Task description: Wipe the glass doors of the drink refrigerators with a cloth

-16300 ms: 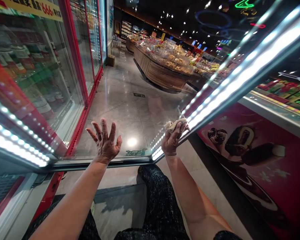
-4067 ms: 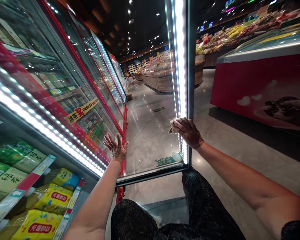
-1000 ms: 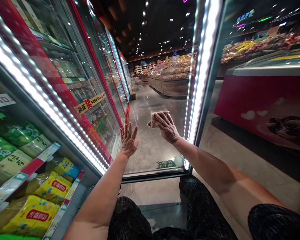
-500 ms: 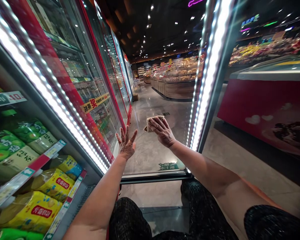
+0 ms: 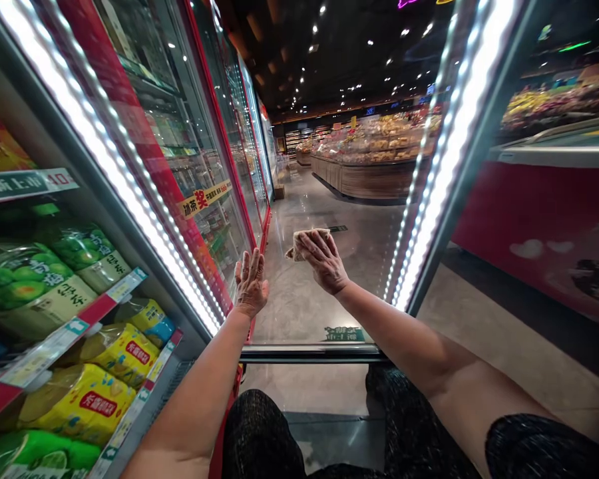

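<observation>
An opened glass fridge door [image 5: 329, 293] stands in front of me, with a lit LED strip down its right edge. My left hand [image 5: 250, 283] lies flat against the glass near the hinge side, fingers straight and close together. My right hand [image 5: 321, 259] presses a beige cloth [image 5: 299, 238] onto the glass at mid height, fingers curled over it. The two hands are about a hand's width apart.
To the left are open fridge shelves [image 5: 54, 339] with yellow and green packets and price strips. More red-framed glass doors [image 5: 214, 166] run along the aisle. A red chest freezer [image 5: 544, 219] stands on the right, and wooden display islands [image 5: 374, 176] lie farther back.
My right hand with the cloth has slid left across the glass, from the lit edge to the middle. My left hand has closed its fingers together.
</observation>
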`<state>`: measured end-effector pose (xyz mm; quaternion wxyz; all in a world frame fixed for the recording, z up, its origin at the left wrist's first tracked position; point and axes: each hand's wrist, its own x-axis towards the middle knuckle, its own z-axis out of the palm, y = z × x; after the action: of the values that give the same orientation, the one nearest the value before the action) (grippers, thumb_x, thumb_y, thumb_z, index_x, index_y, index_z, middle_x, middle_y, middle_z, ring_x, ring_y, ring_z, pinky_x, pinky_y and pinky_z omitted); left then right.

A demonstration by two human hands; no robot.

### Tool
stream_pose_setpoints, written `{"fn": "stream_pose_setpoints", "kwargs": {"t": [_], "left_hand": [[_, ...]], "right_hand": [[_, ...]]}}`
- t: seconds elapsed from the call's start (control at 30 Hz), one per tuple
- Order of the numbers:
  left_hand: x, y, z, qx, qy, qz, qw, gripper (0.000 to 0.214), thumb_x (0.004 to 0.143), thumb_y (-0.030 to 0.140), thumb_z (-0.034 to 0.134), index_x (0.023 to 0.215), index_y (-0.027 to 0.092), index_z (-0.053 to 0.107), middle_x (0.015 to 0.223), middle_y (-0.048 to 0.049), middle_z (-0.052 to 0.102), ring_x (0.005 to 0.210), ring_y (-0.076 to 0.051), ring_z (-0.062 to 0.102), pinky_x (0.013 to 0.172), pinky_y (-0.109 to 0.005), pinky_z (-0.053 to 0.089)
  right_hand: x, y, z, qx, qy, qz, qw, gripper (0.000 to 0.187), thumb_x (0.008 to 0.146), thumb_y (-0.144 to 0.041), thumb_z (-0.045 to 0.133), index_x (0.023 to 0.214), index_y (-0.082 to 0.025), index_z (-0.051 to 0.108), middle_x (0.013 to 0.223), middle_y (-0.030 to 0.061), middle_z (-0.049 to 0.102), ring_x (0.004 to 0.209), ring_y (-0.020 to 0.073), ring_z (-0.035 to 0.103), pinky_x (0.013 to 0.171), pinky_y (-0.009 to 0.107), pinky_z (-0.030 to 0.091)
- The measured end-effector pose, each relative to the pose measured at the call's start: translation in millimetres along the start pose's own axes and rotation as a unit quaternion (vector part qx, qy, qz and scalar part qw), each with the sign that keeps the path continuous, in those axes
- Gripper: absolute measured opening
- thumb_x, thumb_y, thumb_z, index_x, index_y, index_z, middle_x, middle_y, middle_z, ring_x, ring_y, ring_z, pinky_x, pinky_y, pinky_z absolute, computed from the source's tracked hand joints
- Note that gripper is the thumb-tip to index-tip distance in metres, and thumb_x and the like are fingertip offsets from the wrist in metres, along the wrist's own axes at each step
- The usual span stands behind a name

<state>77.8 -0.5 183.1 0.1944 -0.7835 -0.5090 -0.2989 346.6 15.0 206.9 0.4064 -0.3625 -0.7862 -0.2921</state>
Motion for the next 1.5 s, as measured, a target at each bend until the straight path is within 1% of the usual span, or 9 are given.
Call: {"fn": "stream_pose_setpoints", "kwargs": {"t": [0.23,0.47,0.7,0.83,0.93,1.07,1.2,1.37,1.5], "left_hand": [[-10.6,-11.4,-5.6,0.007,-0.004,-0.063,0.998,0.091,0.086,0.012,0.062,0.161,0.041,0.021,0.173,-0.0007,-0.008,0.156,-0.035,-0.018,0.123,-0.072,0.009],[-14.8,-23.8,-6.9,0.002,-0.004,-0.074,0.997,0.078,0.088,0.010,0.059,0.155,0.045,0.038,0.172,0.0040,-0.012,0.156,-0.037,-0.016,0.122,-0.072,0.011],[-20.4,-39.5,-2.5,-0.011,-0.009,-0.064,0.998,0.085,0.088,0.010,0.057,0.162,0.033,0.024,0.172,-0.0026,0.006,0.158,-0.029,-0.008,0.128,-0.061,0.006],[-21.0,-49.6,-6.5,-0.001,-0.006,-0.072,0.997,0.087,0.088,0.011,0.053,0.164,0.024,0.012,0.169,-0.0068,0.019,0.159,-0.027,0.002,0.131,-0.055,0.007],[-21.7,-55.8,-9.2,0.005,0.011,-0.090,0.996,0.089,0.088,0.013,0.054,0.165,0.019,0.010,0.170,-0.0112,0.013,0.158,-0.029,0.002,0.130,-0.056,0.010],[-28.9,-62.4,-9.8,0.002,0.015,-0.110,0.994,0.089,0.086,0.013,0.057,0.165,0.024,0.017,0.171,-0.0084,0.003,0.158,-0.031,-0.003,0.130,-0.057,0.012],[-37.5,-71.0,-10.5,0.002,-0.001,-0.120,0.993,0.083,0.086,0.013,0.059,0.162,0.031,0.030,0.173,-0.0024,0.009,0.158,-0.030,-0.010,0.129,-0.059,0.013],[-37.4,-82.5,-13.1,-0.006,0.016,-0.130,0.991,0.079,0.086,0.011,0.058,0.159,0.030,0.037,0.174,-0.0006,0.004,0.158,-0.031,-0.012,0.129,-0.060,0.014],[-37.8,-85.4,-10.7,-0.011,0.011,-0.132,0.991,0.081,0.086,0.011,0.056,0.161,0.032,0.034,0.174,0.0007,0.004,0.159,-0.029,-0.012,0.129,-0.058,0.014]], "right_hand": [[-23.6,-18.6,17.1,0.017,-0.032,-0.080,0.996,0.062,0.100,-0.008,0.047,0.158,-0.028,0.040,0.157,0.0023,0.049,0.153,0.0201,0.035,0.131,0.048,0.023],[21.9,-23.2,17.3,0.012,-0.014,-0.034,0.999,0.066,0.099,-0.005,0.044,0.160,-0.030,0.037,0.161,0.0029,0.042,0.157,0.0209,0.025,0.132,0.052,0.018],[1.5,-38.8,30.8,0.025,-0.040,-0.131,0.990,0.059,0.102,-0.013,0.049,0.158,-0.029,0.041,0.158,0.0000,0.047,0.154,0.0190,0.034,0.133,0.046,0.018],[27.8,-40.2,28.8,0.014,-0.036,-0.083,0.996,0.065,0.101,-0.007,0.043,0.161,-0.032,0.033,0.160,0.0006,0.044,0.155,0.0182,0.031,0.133,0.050,0.010],[46.1,-46.2,31.5,0.010,-0.010,-0.047,0.999,0.066,0.101,-0.007,0.041,0.162,-0.028,0.031,0.163,0.0039,0.039,0.157,0.0200,0.024,0.133,0.051,0.012],[32.5,-61.2,43.3,0.017,0.003,-0.089,0.996,0.063,0.101,-0.008,0.043,0.161,-0.024,0.034,0.161,0.0036,0.042,0.156,0.0195,0.027,0.133,0.044,0.019],[25.8,-68.0,50.5,0.030,-0.005,-0.141,0.990,0.063,0.101,-0.008,0.045,0.161,-0.023,0.034,0.159,0.0028,0.045,0.155,0.0186,0.028,0.133,0.043,0.018],[62.4,-68.9,52.2,0.029,0.000,-0.084,0.996,0.063,0.102,-0.009,0.042,0.162,-0.024,0.030,0.163,0.0040,0.037,0.158,0.0198,0.019,0.134,0.050,0.010],[57.1,-80.7,62.9,0.050,-0.026,-0.096,0.994,0.061,0.102,-0.010,0.045,0.161,-0.023,0.035,0.162,0.0046,0.039,0.157,0.0194,0.021,0.133,0.048,0.015]]}}
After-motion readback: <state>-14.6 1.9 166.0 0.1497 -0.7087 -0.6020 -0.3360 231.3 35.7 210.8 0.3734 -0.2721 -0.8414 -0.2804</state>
